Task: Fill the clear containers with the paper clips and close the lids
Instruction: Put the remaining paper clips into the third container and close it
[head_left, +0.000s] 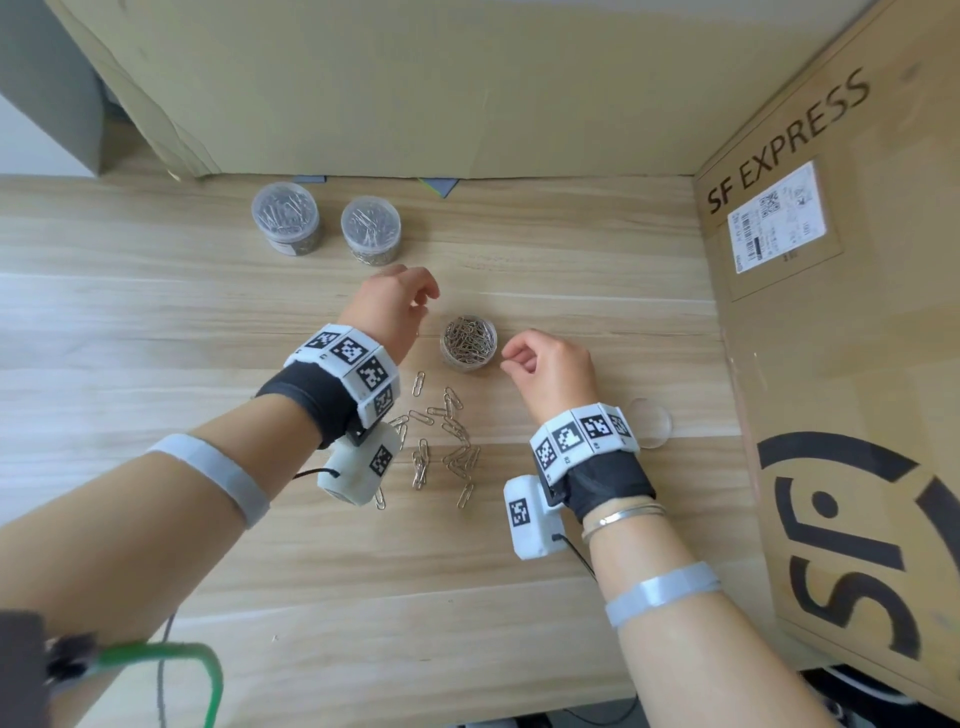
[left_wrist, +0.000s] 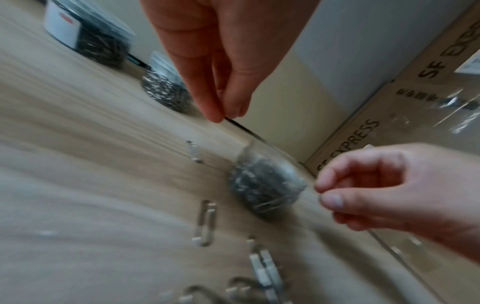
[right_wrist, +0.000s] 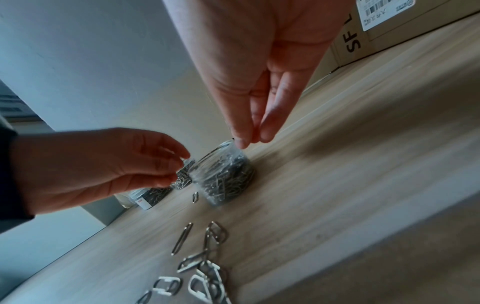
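Observation:
An open clear container (head_left: 468, 343) nearly full of silver paper clips stands mid-table, also seen in the wrist views (left_wrist: 265, 185) (right_wrist: 223, 176). Several loose paper clips (head_left: 441, 441) lie just in front of it. Its clear round lid (head_left: 647, 423) lies flat to the right. My left hand (head_left: 415, 301) (left_wrist: 226, 111) hovers just left of and behind the container, fingers loosely bent, with no clip showing in it. My right hand (head_left: 511, 358) (right_wrist: 249, 137) is right beside the rim, thumb pinched to forefinger on what looks like a thin paper clip (left_wrist: 320, 196).
Two closed clear containers (head_left: 284, 215) (head_left: 371, 228) full of clips stand at the back of the wooden table (head_left: 156, 312). A large cardboard box (head_left: 857, 364) walls off the right side. A cardboard sheet (head_left: 415, 78) stands behind.

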